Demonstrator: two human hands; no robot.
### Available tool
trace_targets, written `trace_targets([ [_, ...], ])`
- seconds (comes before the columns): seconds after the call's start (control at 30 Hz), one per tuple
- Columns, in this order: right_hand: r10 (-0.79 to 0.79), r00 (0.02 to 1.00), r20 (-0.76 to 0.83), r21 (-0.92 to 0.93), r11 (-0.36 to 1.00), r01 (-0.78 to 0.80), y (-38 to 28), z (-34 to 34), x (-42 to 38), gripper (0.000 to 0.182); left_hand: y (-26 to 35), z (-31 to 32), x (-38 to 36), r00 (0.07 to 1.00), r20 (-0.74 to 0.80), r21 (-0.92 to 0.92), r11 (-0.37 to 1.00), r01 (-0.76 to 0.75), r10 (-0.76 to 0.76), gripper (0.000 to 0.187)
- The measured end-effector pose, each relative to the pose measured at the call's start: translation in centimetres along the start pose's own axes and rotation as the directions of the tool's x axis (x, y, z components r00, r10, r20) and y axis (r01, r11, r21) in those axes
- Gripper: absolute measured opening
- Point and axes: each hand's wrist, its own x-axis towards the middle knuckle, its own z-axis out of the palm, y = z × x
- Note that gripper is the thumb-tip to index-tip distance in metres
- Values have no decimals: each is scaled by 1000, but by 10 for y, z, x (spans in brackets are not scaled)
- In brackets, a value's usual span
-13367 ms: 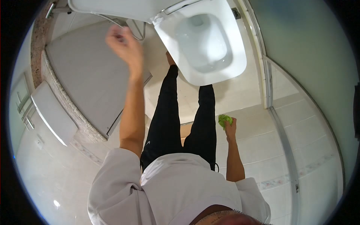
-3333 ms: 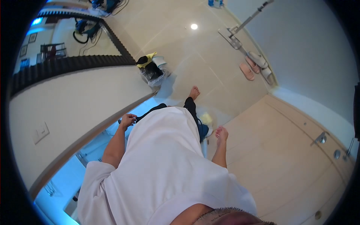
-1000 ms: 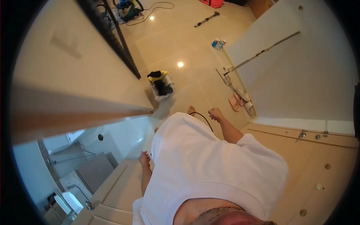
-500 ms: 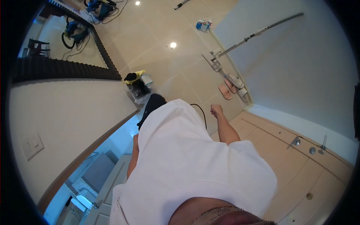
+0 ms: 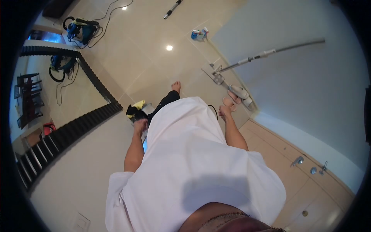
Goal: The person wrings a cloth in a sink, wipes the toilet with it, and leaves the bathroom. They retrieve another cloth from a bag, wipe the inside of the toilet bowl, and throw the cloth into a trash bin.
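My left hand hangs low at my left side, smeared by motion, and overlaps a bundle of black and yellow cloths on the floor. On the other side, my right hand hangs beside my white shirt, fingers curled in, with nothing showing in it. A thin black cord curves out from behind the shirt close to that hand. Beyond the right hand, pink slippers lie on the tiled floor. One bare foot is forward.
Leaning on the right wall is a flat mop, with grey slippers near its head. Spray bottles stand by that wall. A vacuum cleaner with a trailing cord is at the far left, beyond a dark-framed mirror. A tube lies ahead.
I have moved forward along the floor, and the doorway on the left has dropped out of view. My left hand has swung forward into sight, and my bare foot now shows.
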Motion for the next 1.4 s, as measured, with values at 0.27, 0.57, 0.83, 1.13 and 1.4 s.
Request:
trace_targets([
  [0.27, 206, 979, 16, 196, 959, -205, -71, -16, 9, 21, 174, -187, 238, 925, 42, -630, 708, 319, -379, 19],
  [0.57, 216, 973, 85, 162, 960, -228, -176, 37, 118, 21, 221, -222, 401, 952, 39, -520, 808, 278, -302, 18],
  [0.83, -30, 1000, 7, -69, 997, 30, -431, 74, 262, 27, 222, -268, 422, 789, 102, -624, 579, 526, -606, 19],
  [1.13, -342, 939, 30, -46, 938, 343, -786, 48, 296, 23, 215, -296, 514, 782, 17, -582, 630, 515, -623, 23],
  [1.4, -133, 991, 16, -23, 991, 133, -847, 22, 318, 24, 261, -392, 776, 879, 44, -636, 665, 391, -475, 23],
])
